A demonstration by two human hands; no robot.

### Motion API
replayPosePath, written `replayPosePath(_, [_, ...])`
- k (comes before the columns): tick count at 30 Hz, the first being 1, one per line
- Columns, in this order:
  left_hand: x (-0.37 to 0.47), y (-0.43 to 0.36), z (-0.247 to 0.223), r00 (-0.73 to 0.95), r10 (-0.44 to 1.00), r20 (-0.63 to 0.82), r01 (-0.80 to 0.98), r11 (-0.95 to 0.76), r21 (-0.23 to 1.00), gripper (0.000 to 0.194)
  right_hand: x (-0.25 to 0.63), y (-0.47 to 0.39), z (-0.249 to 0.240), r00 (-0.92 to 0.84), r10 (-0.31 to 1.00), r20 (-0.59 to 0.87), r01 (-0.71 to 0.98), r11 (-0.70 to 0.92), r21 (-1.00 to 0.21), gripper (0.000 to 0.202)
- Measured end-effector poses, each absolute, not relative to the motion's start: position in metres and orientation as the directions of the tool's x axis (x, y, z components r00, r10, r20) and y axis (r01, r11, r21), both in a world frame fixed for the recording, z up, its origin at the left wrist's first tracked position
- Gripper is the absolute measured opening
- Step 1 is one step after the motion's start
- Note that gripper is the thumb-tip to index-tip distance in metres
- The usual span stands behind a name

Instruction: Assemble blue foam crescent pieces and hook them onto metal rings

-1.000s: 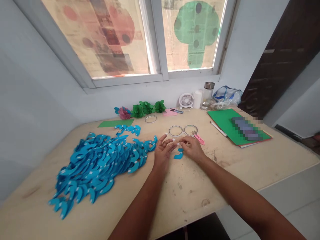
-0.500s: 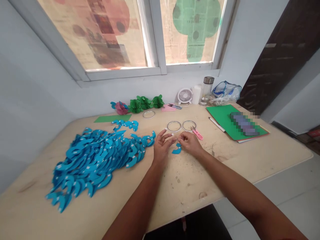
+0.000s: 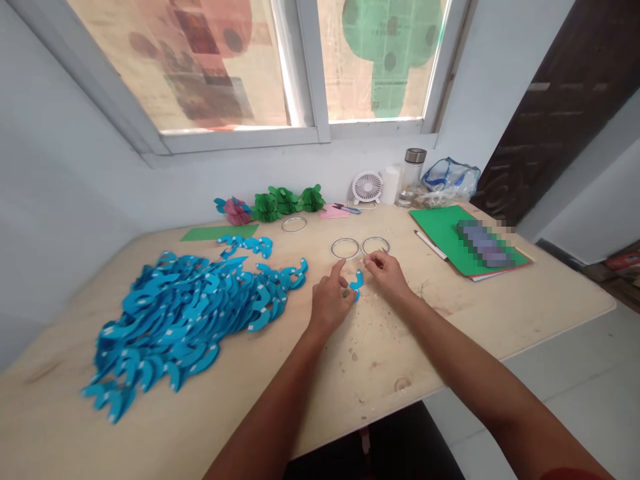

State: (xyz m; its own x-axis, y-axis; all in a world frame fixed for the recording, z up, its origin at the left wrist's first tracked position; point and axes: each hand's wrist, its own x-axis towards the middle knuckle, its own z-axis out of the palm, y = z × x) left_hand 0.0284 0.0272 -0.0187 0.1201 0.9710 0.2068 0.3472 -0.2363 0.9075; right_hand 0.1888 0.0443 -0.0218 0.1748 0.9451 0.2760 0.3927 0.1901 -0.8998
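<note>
My left hand [image 3: 330,297] is at the middle of the table, with its index finger raised and its thumb against a small curved blue paper piece [image 3: 358,283]. Part of that piece shows between thumb and fingers. Close by on the right, my right hand [image 3: 389,273] is closed in a pinch, with a tiny whitish bit at its fingertips, too small to name. Just beyond the hands lie two silver rings, the left ring [image 3: 345,248] and the right ring [image 3: 375,246]. A big heap of curved blue paper pieces [image 3: 185,313] with white squares spreads left of my left hand.
Along the wall stand green paper decorations [image 3: 285,201], a pink one [image 3: 237,211], a small white fan [image 3: 367,187] and a glass bottle [image 3: 411,179]. Another ring [image 3: 294,225] lies behind. At right are a pen [image 3: 431,245] and a green folder [image 3: 440,223].
My left hand has shifted onto the blue paper piece, which has turned. My right hand has moved slightly away to the right and now covers the pink-handled snips. The view has tilted a little.
</note>
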Motion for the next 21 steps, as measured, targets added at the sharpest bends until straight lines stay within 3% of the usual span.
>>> replayPosePath(14, [0.027,0.025,-0.021,0.254,0.939,0.231,0.400,-0.319,0.859,0.079,0.188,0.046,-0.035,0.170,0.952,0.254,0.506,0.137,-0.852,0.018])
replayPosePath(21, [0.025,0.025,-0.025,0.260,0.914,0.311,0.365,-0.391,0.845,0.075,0.184,0.043,-0.038,0.103,0.944,0.315,0.660,0.172,-0.732,0.032])
